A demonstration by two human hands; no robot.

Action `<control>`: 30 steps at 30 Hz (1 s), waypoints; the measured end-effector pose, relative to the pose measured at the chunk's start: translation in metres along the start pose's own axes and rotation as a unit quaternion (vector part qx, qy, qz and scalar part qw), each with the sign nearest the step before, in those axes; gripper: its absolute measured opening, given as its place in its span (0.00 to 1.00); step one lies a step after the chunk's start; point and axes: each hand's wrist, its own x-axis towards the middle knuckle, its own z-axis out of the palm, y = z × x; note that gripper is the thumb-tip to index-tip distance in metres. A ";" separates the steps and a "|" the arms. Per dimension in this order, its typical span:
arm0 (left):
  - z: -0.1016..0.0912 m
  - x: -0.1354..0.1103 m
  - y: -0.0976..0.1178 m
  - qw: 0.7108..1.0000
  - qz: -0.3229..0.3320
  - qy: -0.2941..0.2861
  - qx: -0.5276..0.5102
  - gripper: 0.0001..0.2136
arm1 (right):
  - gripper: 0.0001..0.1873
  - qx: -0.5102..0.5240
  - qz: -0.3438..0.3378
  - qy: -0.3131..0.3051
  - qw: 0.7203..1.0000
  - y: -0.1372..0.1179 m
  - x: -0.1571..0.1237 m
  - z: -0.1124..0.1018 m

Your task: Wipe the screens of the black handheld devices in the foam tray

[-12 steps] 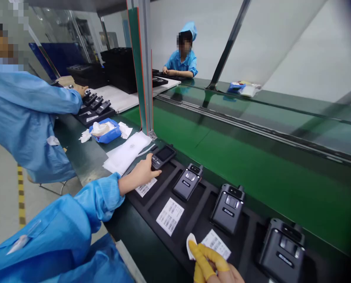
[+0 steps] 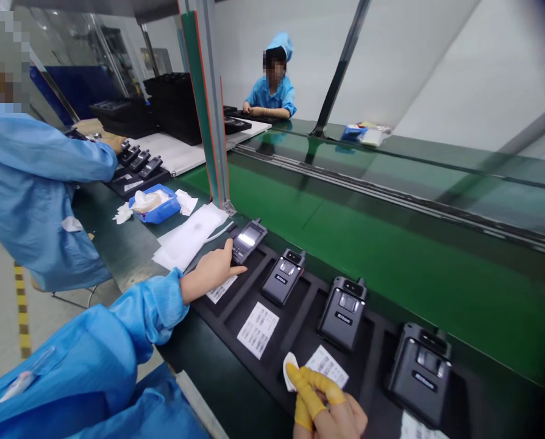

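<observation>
My left hand (image 2: 213, 273) reaches to the far left slot of the black tray (image 2: 295, 350). Its fingers grip the lower end of a handheld radio (image 2: 249, 239), screen side up and tilted, with the thumb spread along the near side. My right hand (image 2: 327, 402), with yellow finger cots on several fingers, pinches a white wiping pad (image 2: 288, 371) above the tray's front edge. Three more radios lie back side up in the tray: one (image 2: 283, 277) beside my left hand, a middle one (image 2: 342, 314) and one (image 2: 421, 372) at the right. Barcode label sheets (image 2: 258, 330) lie below them.
White sheets (image 2: 192, 235) and a blue box (image 2: 158, 210) with white wipes are left of the tray. A metal post (image 2: 213, 116) rises behind them. A green conveyor belt (image 2: 327, 225) runs alongside. Co-workers in blue sit left (image 2: 30, 183) and across (image 2: 272, 91).
The radio at my left hand has tipped, and its screen now catches bright light. My right hand still pinches the pad. The whole view has shifted slightly.
</observation>
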 end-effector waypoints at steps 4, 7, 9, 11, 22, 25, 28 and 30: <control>-0.011 -0.004 0.004 0.999 0.011 0.002 0.043 0.41 | 0.12 -0.007 -0.021 -0.026 0.999 0.004 0.003 -0.005; -0.013 -0.019 0.021 0.997 0.034 0.037 0.056 0.37 | 0.12 -0.008 -0.028 -0.042 0.999 0.004 0.004 -0.007; -0.006 -0.032 0.040 0.993 0.097 0.052 0.052 0.33 | 0.13 -0.010 -0.019 -0.048 0.999 0.004 0.004 -0.008; 0.006 -0.044 0.059 0.983 0.171 0.037 0.057 0.35 | 0.14 -0.010 -0.008 -0.042 0.999 0.004 0.004 -0.008; 0.021 -0.038 0.080 0.979 0.071 -0.036 -0.186 0.41 | 0.14 -0.011 0.010 -0.033 0.999 -0.004 0.015 -0.017; 0.015 -0.028 0.082 0.915 0.029 -0.116 -0.386 0.29 | 0.15 -0.025 -0.001 -0.019 1.000 -0.009 0.022 -0.026; 0.016 -0.020 0.088 0.828 0.007 -0.202 -0.523 0.19 | 0.15 -0.044 -0.008 -0.016 0.999 -0.011 0.025 -0.035; 0.021 -0.018 0.092 0.776 -0.009 -0.238 -0.584 0.19 | 0.15 -0.063 -0.019 -0.023 0.998 -0.010 0.022 -0.042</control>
